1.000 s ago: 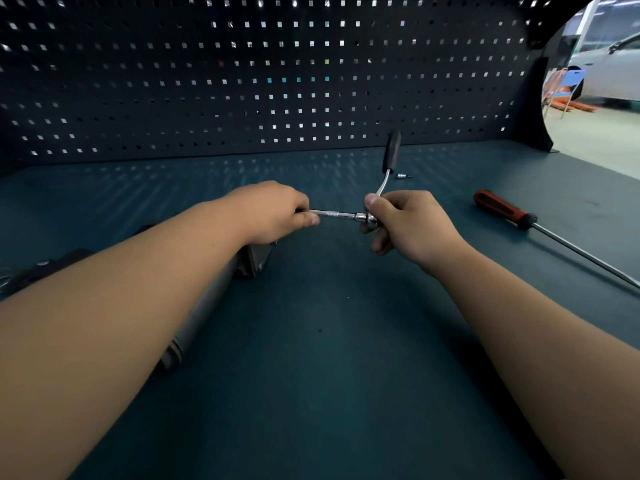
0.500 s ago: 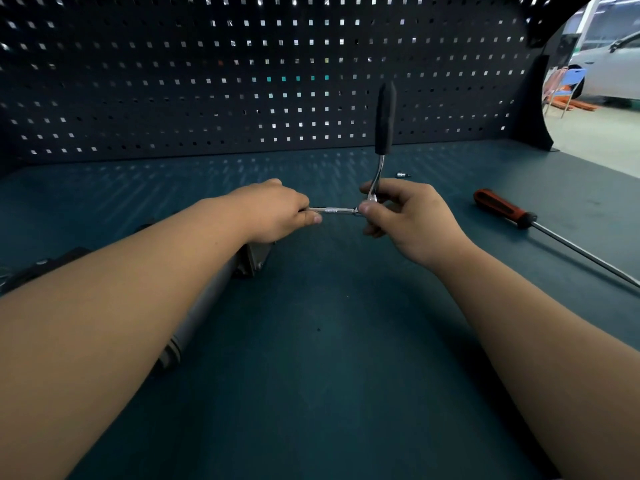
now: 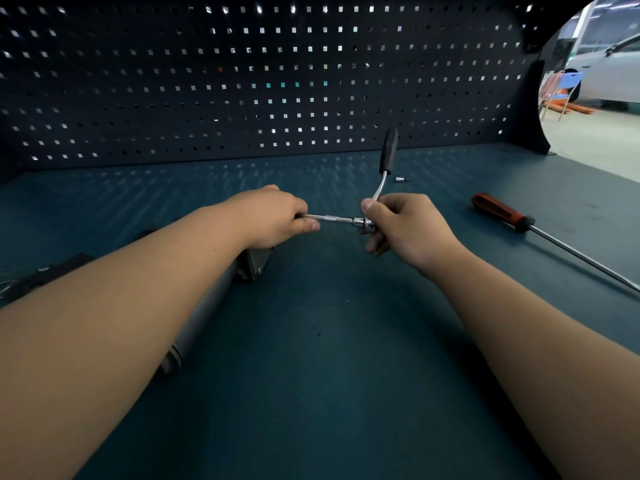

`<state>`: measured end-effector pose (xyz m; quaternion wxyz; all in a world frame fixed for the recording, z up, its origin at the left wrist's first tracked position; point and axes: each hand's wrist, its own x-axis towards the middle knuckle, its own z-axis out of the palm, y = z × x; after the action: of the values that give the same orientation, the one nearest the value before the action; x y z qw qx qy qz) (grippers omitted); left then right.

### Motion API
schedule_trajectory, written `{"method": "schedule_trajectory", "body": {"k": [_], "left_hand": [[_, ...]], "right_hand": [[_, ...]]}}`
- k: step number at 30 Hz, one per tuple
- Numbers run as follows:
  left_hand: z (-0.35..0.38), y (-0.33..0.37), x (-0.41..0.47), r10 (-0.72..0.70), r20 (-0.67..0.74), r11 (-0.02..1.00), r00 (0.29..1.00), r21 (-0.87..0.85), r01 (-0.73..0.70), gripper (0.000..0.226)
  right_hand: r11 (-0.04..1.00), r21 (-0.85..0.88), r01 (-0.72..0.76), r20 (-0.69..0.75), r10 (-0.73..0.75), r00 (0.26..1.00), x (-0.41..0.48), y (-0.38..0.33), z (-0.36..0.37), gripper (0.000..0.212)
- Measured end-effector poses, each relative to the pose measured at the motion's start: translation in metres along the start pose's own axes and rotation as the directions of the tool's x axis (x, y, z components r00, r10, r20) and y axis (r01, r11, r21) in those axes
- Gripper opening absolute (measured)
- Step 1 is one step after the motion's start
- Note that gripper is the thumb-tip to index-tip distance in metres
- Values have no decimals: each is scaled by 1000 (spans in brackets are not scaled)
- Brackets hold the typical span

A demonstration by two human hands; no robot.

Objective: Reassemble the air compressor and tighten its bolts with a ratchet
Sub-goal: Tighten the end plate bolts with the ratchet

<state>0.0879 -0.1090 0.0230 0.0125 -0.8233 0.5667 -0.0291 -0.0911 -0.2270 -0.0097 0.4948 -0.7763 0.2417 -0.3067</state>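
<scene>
- A dark part (image 3: 45, 277) lies at the far left edge of the tabletop (image 3: 329, 393); what it is cannot be told.
- The compressor (image 3: 204, 317), a gray cylinder, lies on the tabletop, slanting from the near left toward the centre. The left forearm hides most of it, and its far end sits just below the left hand.
- The left hand (image 3: 273, 218) is curled round the left end of a thin steel bar (image 3: 332, 219), thumb and fingers closed on it.
- The bar runs level to the right into the head of the ratchet (image 3: 379, 188).
- The ratchet's black handle stands up from the head, tilting away toward the pegboard (image 3: 242, 81).
- The right hand (image 3: 405, 230) grips the ratchet head, thumb on top and fingers wrapped beneath.
- The two hands are near each other, joined only by the bar and held above the tabletop.
- A small socket (image 3: 401, 179) lies on the tabletop behind the right hand.
- A screwdriver (image 3: 502, 213) with a red and black handle lies to the right, its long shaft pointing toward the near right edge.
</scene>
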Motion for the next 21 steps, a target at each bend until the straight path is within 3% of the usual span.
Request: {"method": "schedule_trajectory", "body": {"k": [4, 7, 12, 16, 21], "left_hand": [[0, 2, 0, -12, 15, 1000, 1000, 17, 12, 37], [-1, 2, 1, -13, 11, 1000, 1000, -3, 13, 38], [-1, 1, 1, 9, -24, 1000, 1000, -26, -10, 42], [1, -1, 2, -2, -20, 999, 1000, -32, 1, 40], [2, -5, 2, 13, -65, 998, 998, -68, -18, 38]], "right_hand": [[998, -44, 41, -21, -42, 999, 1, 0, -2, 32], [987, -59, 147, -35, -149, 988, -1, -2, -3, 11], [925, -208, 317, -14, -327, 945, -3, -6, -8, 18], [980, -80, 184, -20, -186, 982, -1, -5, -5, 11], [999, 27, -45, 23, 44, 999, 2, 4, 0, 36]]}}
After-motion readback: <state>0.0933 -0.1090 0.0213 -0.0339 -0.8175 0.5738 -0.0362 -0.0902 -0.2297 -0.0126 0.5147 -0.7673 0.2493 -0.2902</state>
